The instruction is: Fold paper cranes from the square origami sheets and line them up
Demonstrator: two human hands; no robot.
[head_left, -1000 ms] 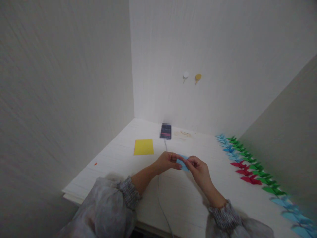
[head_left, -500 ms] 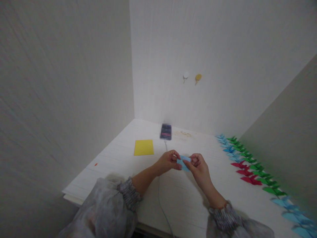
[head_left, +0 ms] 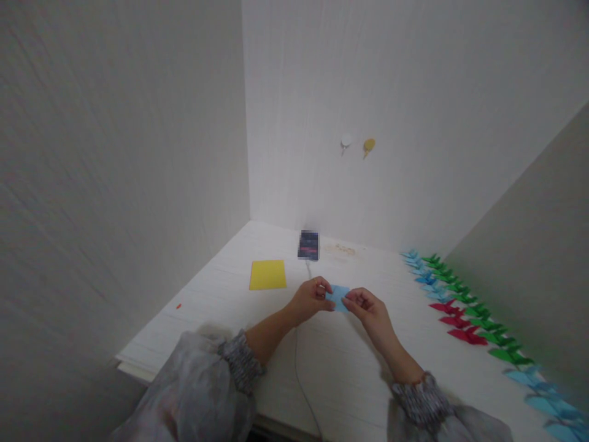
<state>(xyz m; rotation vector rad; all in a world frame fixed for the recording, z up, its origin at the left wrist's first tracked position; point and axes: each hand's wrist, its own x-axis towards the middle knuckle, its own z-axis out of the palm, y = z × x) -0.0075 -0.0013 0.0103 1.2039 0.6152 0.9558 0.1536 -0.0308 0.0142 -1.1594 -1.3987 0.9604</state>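
Both my hands meet over the middle of the white table (head_left: 221,307), each pinching a small folded blue paper (head_left: 339,297). My left hand (head_left: 310,299) grips its left edge with closed fingers. My right hand (head_left: 368,310) pinches its right side. The paper is held just above the tabletop, partly hidden by my fingers.
A yellow paper square (head_left: 267,274) lies to the left. A dark phone (head_left: 308,245) leans near the back wall, its cable (head_left: 301,380) running toward me. A row of folded blue, green and red paper figures (head_left: 460,307) lines the table's right edge. Two hooks (head_left: 356,145) hang on the wall.
The blue paper has been turned and shifted slightly away from me between my fingers. Both hands kept their hold and rose a little toward the back.
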